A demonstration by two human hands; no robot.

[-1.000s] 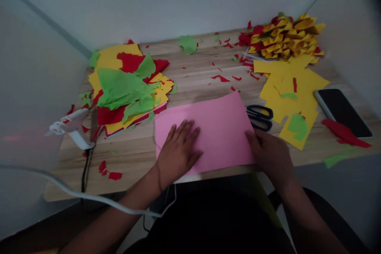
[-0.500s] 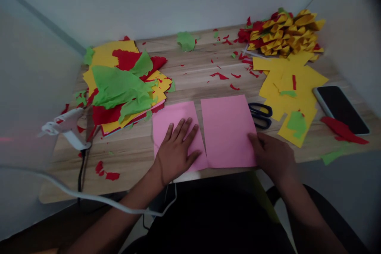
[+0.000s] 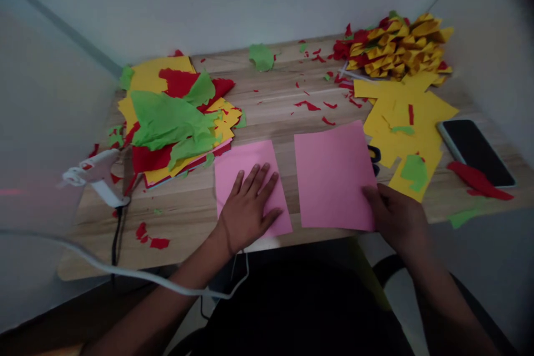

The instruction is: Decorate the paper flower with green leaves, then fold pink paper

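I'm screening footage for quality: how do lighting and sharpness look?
Head view: dim light, upper right corner black; head view: the right hand looks softer than the left hand; head view: a faint red streak left of the glue gun.

Count: hands, 2. Pink sheets, 2: one left pink sheet [image 3: 244, 157] under the left hand [image 3: 248, 211], one right pink sheet [image 3: 331, 178] pinched in the right hand [image 3: 398, 216]. Glue gun [image 3: 104, 167], 1, left of the left hand; black cord [image 3: 115, 236], 1, on it. White cable [image 3: 137, 277], 1, nearer than the left hand. Phone [image 3: 475, 147], 1, right of the right hand. Scissors, partly hidden, 1 pair, just beyond it. Folded-paper pile [image 3: 403, 50], 1, farther beyond. Coloured-sheet stack [image 3: 154, 75], 1, beyond the left hand; layers uncountable. Red scraps [image 3: 307, 106], many.
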